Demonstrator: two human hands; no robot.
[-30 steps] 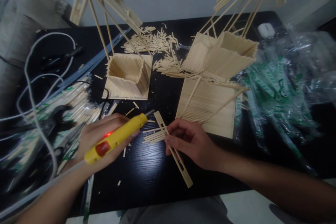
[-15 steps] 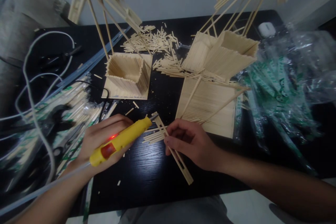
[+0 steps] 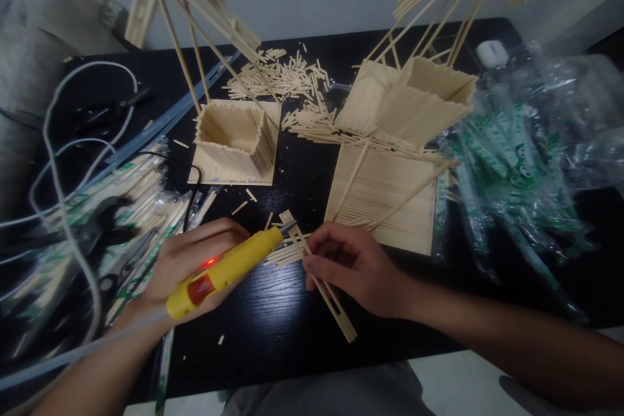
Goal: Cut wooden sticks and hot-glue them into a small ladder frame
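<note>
My left hand [image 3: 197,266] is closed round a yellow hot glue gun [image 3: 229,270] with a lit red light; a clear glue stick [image 3: 88,348] runs out of its back end. The gun's metal nozzle meets or nearly meets the upper end of a narrow wooden stick frame [image 3: 344,325]; I cannot tell if they touch. My right hand [image 3: 353,266] pinches that frame near its middle, between thumb and fingers, and it slants down toward the table's front edge. Under the frame lie several loose thin sticks [image 3: 280,255].
Behind are a stick-walled box [image 3: 234,133] on a square base, and another stick-built box [image 3: 429,101]. A flat stick panel [image 3: 390,195] lies right of centre. Cut stick pieces [image 3: 287,78] are heaped at the back. Green-printed plastic wrappers [image 3: 507,156] cover the right; wrapped sticks [image 3: 121,188] and a white cable [image 3: 53,162] the left.
The glue gun's nozzle has shifted slightly down and right along the upper end of the stick frame. My right hand holds the frame almost still. The view has moved a little.
</note>
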